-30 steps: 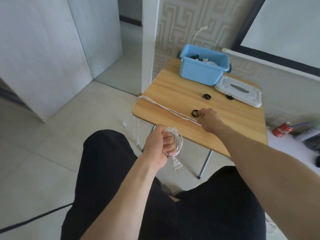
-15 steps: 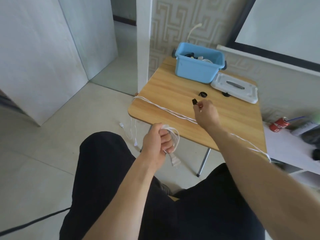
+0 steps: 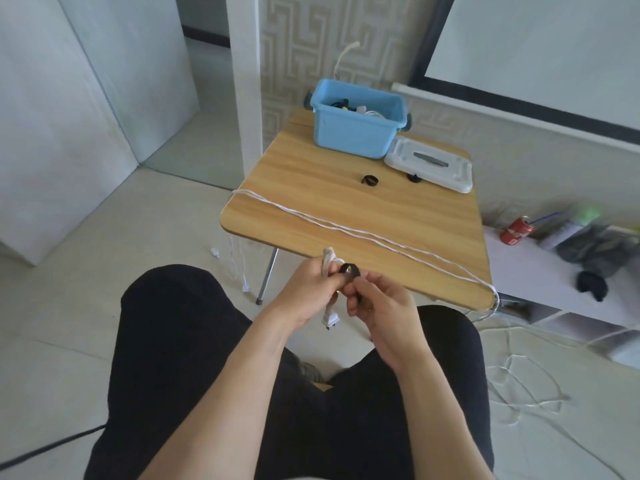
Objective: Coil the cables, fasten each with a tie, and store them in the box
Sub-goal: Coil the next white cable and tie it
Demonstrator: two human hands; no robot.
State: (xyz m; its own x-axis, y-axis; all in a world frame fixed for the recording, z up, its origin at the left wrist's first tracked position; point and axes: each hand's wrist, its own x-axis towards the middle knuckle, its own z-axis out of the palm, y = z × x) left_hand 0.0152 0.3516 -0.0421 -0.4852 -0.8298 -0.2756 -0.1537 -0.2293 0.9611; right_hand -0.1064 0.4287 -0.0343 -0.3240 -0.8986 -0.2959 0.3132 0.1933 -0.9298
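My left hand [image 3: 308, 292] grips a coiled white cable [image 3: 328, 265] in front of the table's near edge; its plug [image 3: 329, 320] hangs below my fingers. My right hand [image 3: 377, 306] pinches a black tie [image 3: 350, 271] against the coil. Another white cable [image 3: 363, 233] lies across the wooden table [image 3: 311, 174] and drops off both sides. A blue box [image 3: 356, 128] at the table's far side holds several cables. Two more black ties lie on the table, one [image 3: 370, 180] mid-table and another [image 3: 414, 177] beside the lid.
A white box lid [image 3: 431, 164] lies to the right of the box. Loose white cable [image 3: 526, 375] sprawls on the floor at the right. A red can [image 3: 517, 231] and dark items sit on a low white shelf [image 3: 554, 282]. A black cord [image 3: 45, 452] crosses the floor lower left.
My right hand lifted a black tie off the table and brought it back to the coil in my left hand. My left hand rose slightly toward the table edge.
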